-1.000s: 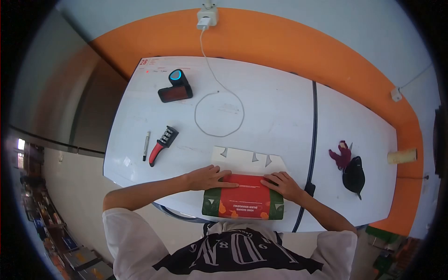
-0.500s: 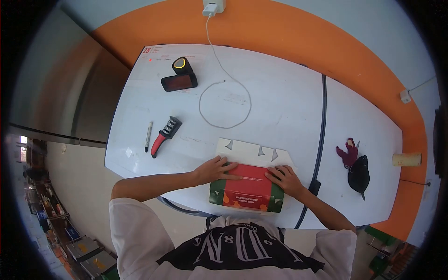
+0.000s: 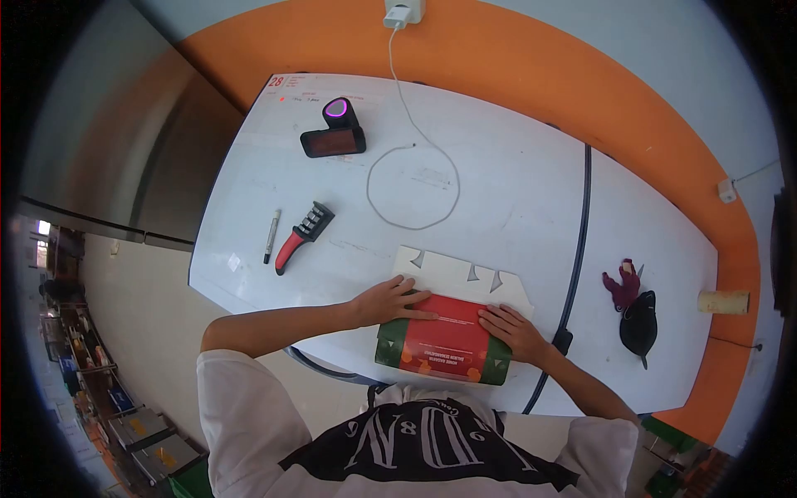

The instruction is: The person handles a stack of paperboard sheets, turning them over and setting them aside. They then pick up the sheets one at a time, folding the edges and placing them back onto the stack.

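Observation:
A flattened-looking cardboard box (image 3: pixel 447 332), red in the middle with green ends and printed lettering, lies at the table's near edge. Its white flap (image 3: pixel 465 277), cut with several notches, points away from me. My left hand (image 3: pixel 388 302) rests on the box's left side, fingers spread over the fold between flap and red panel. On the right side my right hand (image 3: pixel 516 334) presses down with its fingers stretched over the red and green print. Neither hand is wrapped around anything. The underside of the box is hidden.
Left of the box lie a red-handled knife sharpener (image 3: pixel 304 237) and a marker (image 3: pixel 272 236). Farther back stand a black device with a glowing ring (image 3: pixel 338 113) and a phone-like slab (image 3: pixel 334 143). A white cable (image 3: pixel 454 170) loops mid-table. A black pouch (image 3: pixel 638 328) and maroon cloth (image 3: pixel 621 285) lie right.
The box's printed near panel looks flatter, its crease less bent. My right hand's fingers have straightened. The device's ring went from yellow to purple, and the view has shifted slightly.

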Demonstrator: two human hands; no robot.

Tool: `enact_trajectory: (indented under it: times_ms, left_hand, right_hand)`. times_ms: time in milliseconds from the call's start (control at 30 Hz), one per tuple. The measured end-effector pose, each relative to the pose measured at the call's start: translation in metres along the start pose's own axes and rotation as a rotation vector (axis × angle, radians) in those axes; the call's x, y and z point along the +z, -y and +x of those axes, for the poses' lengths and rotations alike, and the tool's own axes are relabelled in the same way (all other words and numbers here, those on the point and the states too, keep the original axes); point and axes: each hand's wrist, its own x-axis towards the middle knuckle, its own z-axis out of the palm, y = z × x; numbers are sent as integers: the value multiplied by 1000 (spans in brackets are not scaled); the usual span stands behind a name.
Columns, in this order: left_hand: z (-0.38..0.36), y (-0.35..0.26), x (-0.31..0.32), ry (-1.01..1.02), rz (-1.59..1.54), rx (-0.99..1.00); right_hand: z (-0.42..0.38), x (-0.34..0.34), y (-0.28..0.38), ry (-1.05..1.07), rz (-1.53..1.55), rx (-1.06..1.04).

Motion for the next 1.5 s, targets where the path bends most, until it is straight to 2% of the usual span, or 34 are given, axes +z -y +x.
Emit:
enact_trajectory:
  times_ms: [233, 367, 467, 533, 567, 633, 667, 733, 767, 800, 833, 900, 967, 1000, 1100, 1167, 1233, 1267, 1300, 1333, 1367, 1400, 1433, 1500]
  left_hand:
    - [4, -16, 11, 83, 261, -33]
    - [4, -13, 7, 108, 268, -24]
    - [3, 0, 3, 7, 147, -13]
    - [5, 18, -8, 37, -120, 83]
    - [4, 26, -15, 31, -102, 76]
    - [2, 34, -39, 161, -494, 37]
    - [-3, 32, -39, 158, -482, 39]
    - [-17, 27, -37, -63, -946, -57]
    - [-23, 25, -40, -69, -932, -51]
    - [-30, 19, -55, -21, -1125, -145]
    - [-37, 12, -67, 31, -1318, -243]
    - [-51, 6, -78, -13, -1358, -268]
    - [-61, 1, -92, 18, -1427, -301]
    - [-65, -2, -101, 17, -1418, -295]
    - [-73, 0, -124, -36, -1397, -362]
    - [-76, 10, -130, -224, -1271, -311]
    - [-75, 22, -163, -460, -1152, -221]
    - [-76, 22, -194, -507, -1048, -230]
    - [-76, 20, -214, -548, -949, -237]
    - [-78, 16, -217, -542, -956, -233]
    - [-79, 10, -218, -599, -723, -241]
    - [-79, 6, -217, -653, -485, -245]
    - [-78, 0, -202, -653, -488, -238]
    - [-75, -19, -137, -567, -303, -226]
  right_hand:
    - [-6, 25, 1, -21, -133, 32]
    - [-7, 27, 3, -43, -111, 58]
    - [-9, 27, 5, -67, -66, 94]
    - [-8, 25, 11, -73, -46, 117]
    - [-7, 22, 12, -111, 52, 136]
    - [-6, 12, 15, -154, 139, 153]
    - [-7, 9, 19, -195, 199, 184]
    - [-8, 3, 26, -253, 241, 213]
    - [-9, 3, 32, -338, 498, 277]
    - [-11, 2, 39, -419, 760, 339]
    - [-10, -5, 48, -428, 754, 339]
    - [-5, -27, 58, -353, 896, 408]
    - [-5, -47, 66, -310, 863, 413]
    - [-5, -58, 71, -257, 839, 422]
    - [5, -107, 97, -275, 792, 462]
    - [9, -118, 88, -315, 741, 438]
    - [16, -139, 88, -450, 551, 397]
    - [17, -146, 93, -562, 683, 314]
    - [17, -150, 103, -561, 688, 319]
    - [15, -152, 113, -651, 557, 323]
    - [14, -152, 120, -739, 421, 328]
    - [7, -149, 121, -700, 187, 239]
    - [1, -137, 124, -702, 184, 245]
    - [-10, -94, 129, -600, -26, 229]
